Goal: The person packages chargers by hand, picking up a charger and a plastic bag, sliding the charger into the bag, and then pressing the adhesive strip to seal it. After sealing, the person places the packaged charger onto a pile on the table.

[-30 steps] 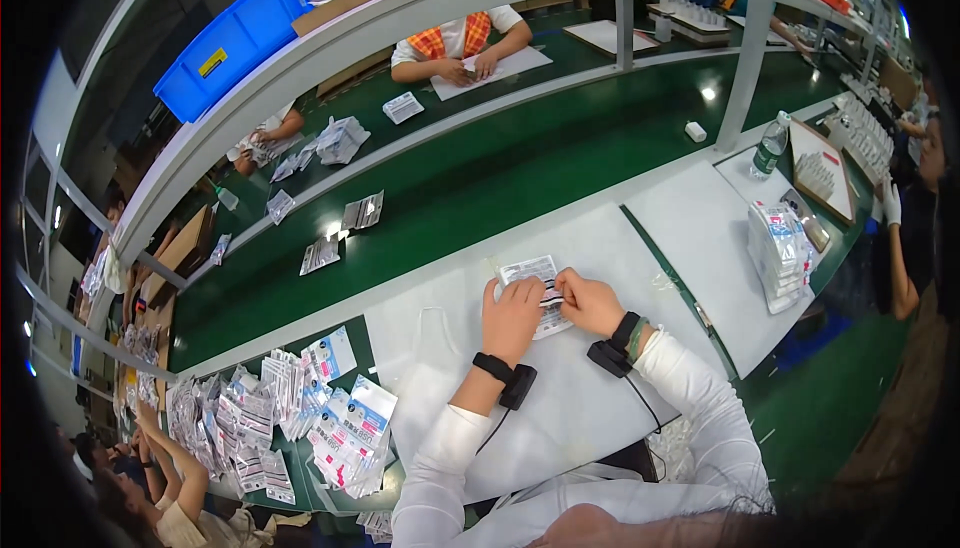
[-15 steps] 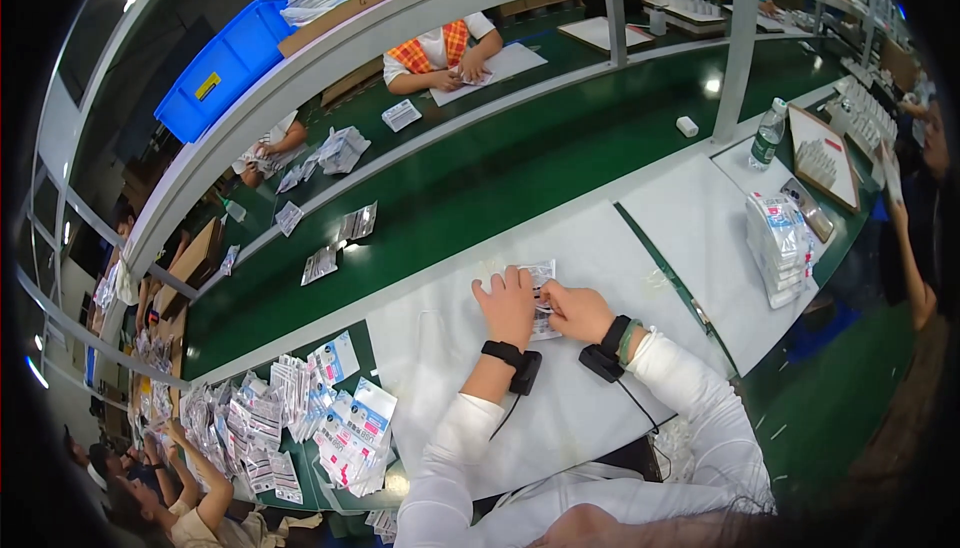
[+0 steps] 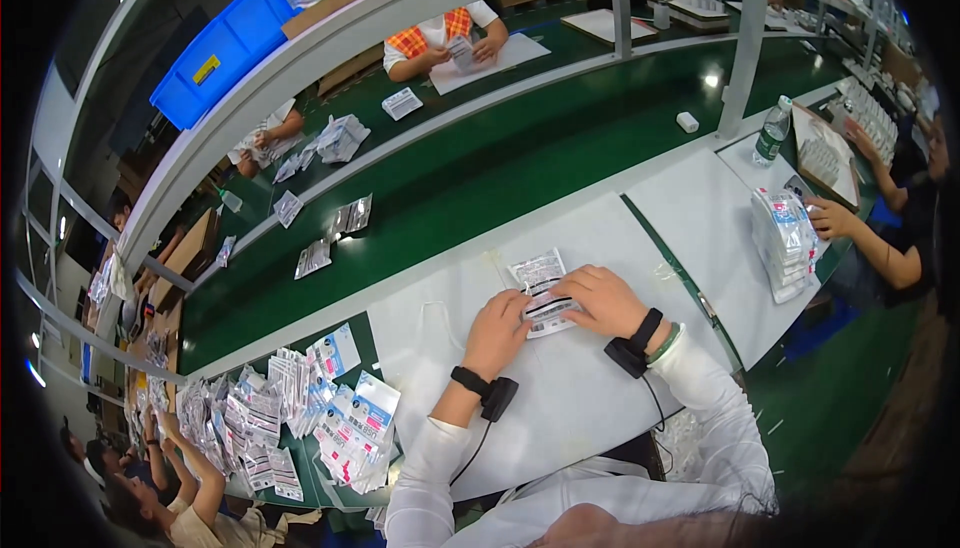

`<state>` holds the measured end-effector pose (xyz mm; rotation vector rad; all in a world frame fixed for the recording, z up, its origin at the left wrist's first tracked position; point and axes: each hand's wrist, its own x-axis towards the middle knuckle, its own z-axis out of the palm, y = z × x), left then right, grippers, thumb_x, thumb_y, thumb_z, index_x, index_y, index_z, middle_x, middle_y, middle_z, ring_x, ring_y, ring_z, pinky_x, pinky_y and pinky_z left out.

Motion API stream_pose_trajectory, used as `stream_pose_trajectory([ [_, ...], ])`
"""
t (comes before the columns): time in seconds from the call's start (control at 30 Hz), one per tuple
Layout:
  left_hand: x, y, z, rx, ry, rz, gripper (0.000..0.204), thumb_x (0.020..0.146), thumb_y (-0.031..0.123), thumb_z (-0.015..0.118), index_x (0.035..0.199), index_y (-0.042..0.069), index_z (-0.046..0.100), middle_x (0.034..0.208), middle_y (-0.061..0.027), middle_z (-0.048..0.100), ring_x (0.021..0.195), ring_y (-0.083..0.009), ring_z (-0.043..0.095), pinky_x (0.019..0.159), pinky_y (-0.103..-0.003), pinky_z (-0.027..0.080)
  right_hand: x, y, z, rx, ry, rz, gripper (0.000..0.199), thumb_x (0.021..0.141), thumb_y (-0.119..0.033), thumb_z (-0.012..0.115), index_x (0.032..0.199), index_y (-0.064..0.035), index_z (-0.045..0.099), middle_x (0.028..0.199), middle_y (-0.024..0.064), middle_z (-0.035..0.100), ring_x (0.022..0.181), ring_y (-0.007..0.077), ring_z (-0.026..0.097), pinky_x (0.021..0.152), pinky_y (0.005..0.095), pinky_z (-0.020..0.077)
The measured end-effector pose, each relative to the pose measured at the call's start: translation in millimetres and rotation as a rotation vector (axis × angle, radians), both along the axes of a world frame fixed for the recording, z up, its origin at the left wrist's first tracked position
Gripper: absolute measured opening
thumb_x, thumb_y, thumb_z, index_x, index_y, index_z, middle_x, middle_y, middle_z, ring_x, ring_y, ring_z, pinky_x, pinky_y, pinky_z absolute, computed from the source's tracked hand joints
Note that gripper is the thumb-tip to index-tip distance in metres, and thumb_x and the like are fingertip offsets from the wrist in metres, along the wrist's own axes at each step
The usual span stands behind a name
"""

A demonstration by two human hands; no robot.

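Observation:
A small silver plastic pouch (image 3: 539, 268) printed with dark text and black bands lies on the white work surface (image 3: 450, 368) before me. My left hand (image 3: 497, 328) has its fingers closed at the pouch's left edge. On the other side, my right hand (image 3: 603, 298) grips the pouch's right edge, its fingers reaching over the printed face. The thumbs are partly hidden. Each wrist wears a black strap with a small black box and a cable.
At left lies a heap of printed pouches (image 3: 260, 418). A stack of pouches (image 3: 783, 243) stands at right, a co-worker's hand (image 3: 830, 218) touching it. Behind it is a water bottle (image 3: 772, 133). Beyond the white surface runs a green belt (image 3: 450, 188) with loose pouches (image 3: 350, 214).
My hands have moved apart, uncovering more of the pouch, which now lies tilted between them. At right, a co-worker's hand has come to the pouch stack.

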<state>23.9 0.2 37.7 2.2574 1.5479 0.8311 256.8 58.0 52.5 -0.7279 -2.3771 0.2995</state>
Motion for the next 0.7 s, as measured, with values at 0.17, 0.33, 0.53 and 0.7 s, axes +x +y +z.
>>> stream_pose_trajectory([
  [0.17,-19,-11,-17,0.154,0.308,-0.048,0.044,0.084,0.020,0.064,0.127,0.015,0.055,0.132,-0.0007,0.052,0.120,-0.0225,0.050,0.098,-0.039,0.042,7,7,-11,0.109,-0.235,-0.022,0.032,0.089,-0.033,0.060,0.119,-0.0219,0.064,0.119,-0.0031,0.064,0.127,0.0180,0.047,0.104,0.0411,0.0353],
  [0.33,-27,-16,-15,0.136,0.406,-0.033,0.044,0.089,0.025,0.059,0.132,0.020,0.054,0.141,0.0045,0.048,0.133,-0.0208,0.041,0.107,-0.044,0.032,14,8,-10,-0.081,-0.269,0.010,0.032,0.094,-0.034,0.054,0.122,-0.0229,0.064,0.128,-0.0077,0.061,0.133,0.0165,0.041,0.110,0.0435,0.0269],
  [0.53,-26,-15,-16,0.035,0.240,-0.081,0.040,0.090,0.024,0.058,0.130,0.019,0.055,0.140,0.0031,0.049,0.133,-0.0217,0.040,0.109,-0.046,0.029,11,15,-11,-0.113,-0.236,0.027,0.032,0.093,-0.030,0.054,0.123,-0.0226,0.063,0.128,-0.0074,0.061,0.131,0.0199,0.043,0.108,0.0423,0.0278],
  [0.7,-34,8,-18,-0.083,-0.021,0.057,0.030,0.090,0.021,0.059,0.120,0.014,0.062,0.118,-0.0038,0.063,0.116,-0.0246,0.053,0.098,-0.039,0.039,7,17,-15,-0.196,-0.196,0.008,0.033,0.093,-0.038,0.054,0.119,-0.0211,0.066,0.120,-0.0039,0.063,0.123,0.0194,0.047,0.105,0.0407,0.0289],
])
